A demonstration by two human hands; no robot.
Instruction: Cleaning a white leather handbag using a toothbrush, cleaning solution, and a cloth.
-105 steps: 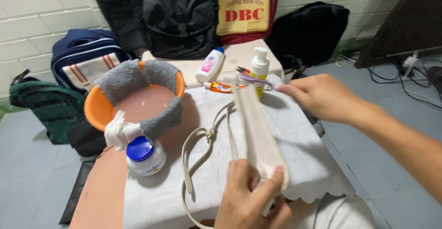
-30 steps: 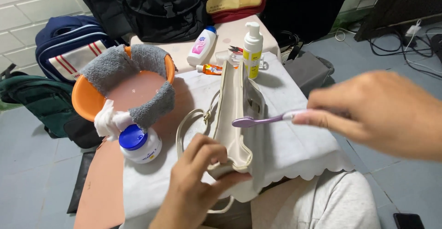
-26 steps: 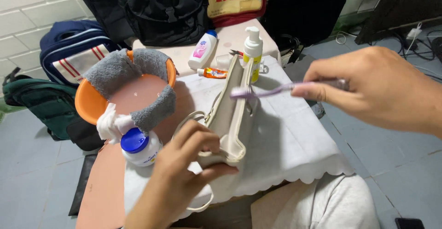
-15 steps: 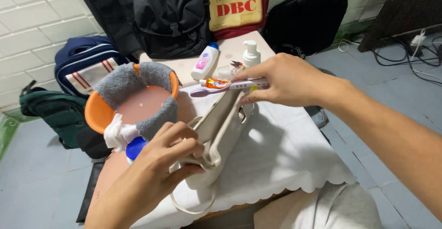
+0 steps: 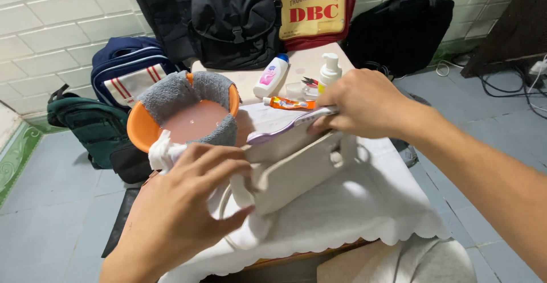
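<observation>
My left hand (image 5: 188, 203) grips the near end of a cream handbag (image 5: 296, 169) that lies tilted on its side over the white cloth (image 5: 364, 209). In my right hand (image 5: 359, 103) is a purple toothbrush (image 5: 285, 128), its head pressed along the bag's upper edge. The bag's strap (image 5: 228, 203) loops under my left hand. An orange basin (image 5: 139, 129) of pinkish water, with a grey towel (image 5: 182, 89) draped over its rim, stands just left of the bag.
A white bottle with a pink label (image 5: 270, 77), a pump bottle (image 5: 329, 69) and an orange tube (image 5: 288, 103) stand behind the bag. Black backpacks (image 5: 233, 21), a yellow bag (image 5: 312, 4), a blue backpack (image 5: 128, 75) and a green bag (image 5: 85, 123) line the wall. Cables (image 5: 513, 83) lie on the floor at right.
My left hand has tipped the bag from upright onto its side. My right hand brought the toothbrush from the air down onto the bag's upper edge.
</observation>
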